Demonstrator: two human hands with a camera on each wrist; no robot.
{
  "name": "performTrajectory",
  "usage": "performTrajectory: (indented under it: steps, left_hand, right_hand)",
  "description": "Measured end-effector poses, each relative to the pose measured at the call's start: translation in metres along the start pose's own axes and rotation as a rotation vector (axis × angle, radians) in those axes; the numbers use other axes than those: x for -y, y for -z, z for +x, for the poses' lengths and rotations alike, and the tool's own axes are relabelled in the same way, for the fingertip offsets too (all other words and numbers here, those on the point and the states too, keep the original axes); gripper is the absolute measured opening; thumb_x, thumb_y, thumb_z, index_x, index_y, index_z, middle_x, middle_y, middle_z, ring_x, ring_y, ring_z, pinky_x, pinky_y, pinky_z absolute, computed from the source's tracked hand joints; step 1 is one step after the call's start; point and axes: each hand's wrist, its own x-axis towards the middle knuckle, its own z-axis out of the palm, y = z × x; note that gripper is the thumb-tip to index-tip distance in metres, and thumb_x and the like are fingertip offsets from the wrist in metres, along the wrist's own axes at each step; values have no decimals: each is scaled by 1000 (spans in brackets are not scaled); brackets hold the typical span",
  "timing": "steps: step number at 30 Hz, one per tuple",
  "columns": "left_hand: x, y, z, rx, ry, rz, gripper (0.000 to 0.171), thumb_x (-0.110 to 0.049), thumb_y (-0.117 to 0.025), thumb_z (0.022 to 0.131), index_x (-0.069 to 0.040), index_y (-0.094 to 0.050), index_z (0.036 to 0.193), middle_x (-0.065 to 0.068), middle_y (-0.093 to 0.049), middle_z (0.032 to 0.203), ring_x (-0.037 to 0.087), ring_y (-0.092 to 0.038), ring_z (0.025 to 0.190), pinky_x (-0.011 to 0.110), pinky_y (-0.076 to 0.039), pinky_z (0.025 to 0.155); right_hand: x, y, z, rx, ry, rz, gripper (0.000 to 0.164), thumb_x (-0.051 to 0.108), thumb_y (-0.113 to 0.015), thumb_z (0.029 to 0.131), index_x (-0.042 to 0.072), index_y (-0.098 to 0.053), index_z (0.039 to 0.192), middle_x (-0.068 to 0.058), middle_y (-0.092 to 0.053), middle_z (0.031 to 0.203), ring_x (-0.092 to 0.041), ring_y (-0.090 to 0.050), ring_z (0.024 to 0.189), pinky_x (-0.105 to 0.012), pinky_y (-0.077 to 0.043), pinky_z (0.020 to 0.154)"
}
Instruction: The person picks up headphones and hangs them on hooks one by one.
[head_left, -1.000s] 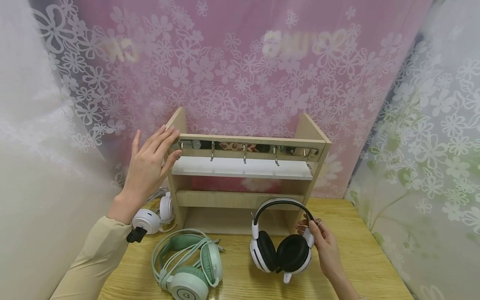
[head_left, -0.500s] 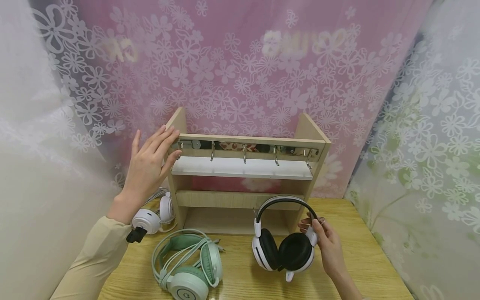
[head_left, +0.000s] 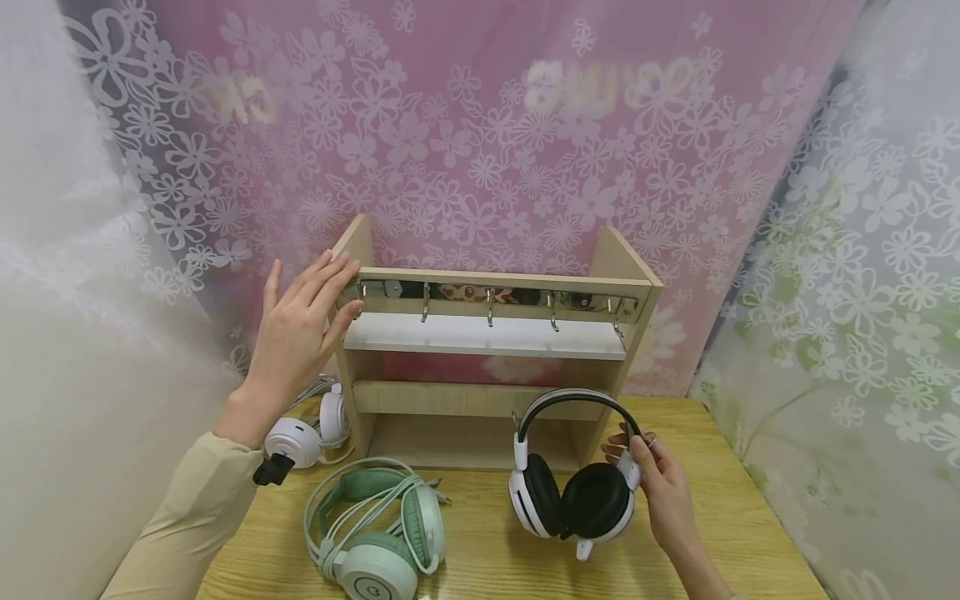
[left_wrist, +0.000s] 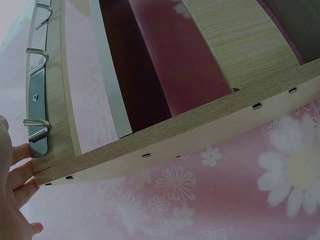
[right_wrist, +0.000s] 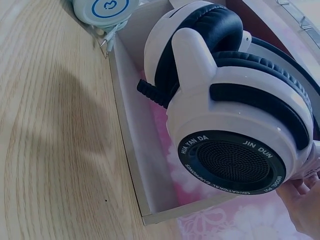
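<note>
Both gripping white headphones band-up in right hand, perhaps letting earcups dangle, and resting straight-fingered left hand against rack, seemingly steadying it.

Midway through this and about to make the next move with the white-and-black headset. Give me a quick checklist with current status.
1. Grip: ok. The right hand holds the white-and-black headset at one end of its headband.
2. Headset lifted: ok. It appears raised off the table, its shadow lying apart from it.
3. Rack braced: ok. The left hand touches the upper left corner of the rack.
4. Hooks unoccupied: ok. No headset hangs there.
5. Headband at hook height: not ok. It appears lower.
6. Cable free of snags: cannot tell. None shows on this headset.
</note>
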Motion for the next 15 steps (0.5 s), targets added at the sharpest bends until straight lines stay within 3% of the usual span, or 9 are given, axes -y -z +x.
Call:
performTrajectory:
  steps: [15]
  left_hand:
    - [-1,0,0,-4,1,5,51,-33,-61,101,-10,-54,147,10,-54,150,27,-42,145,58,-4,124]
  right_hand:
    - [6,4,1,-9,27,58,30,15,-41,111,-3,-59,127,-2,-72,109,-15,-73,101,-33,-58,91]
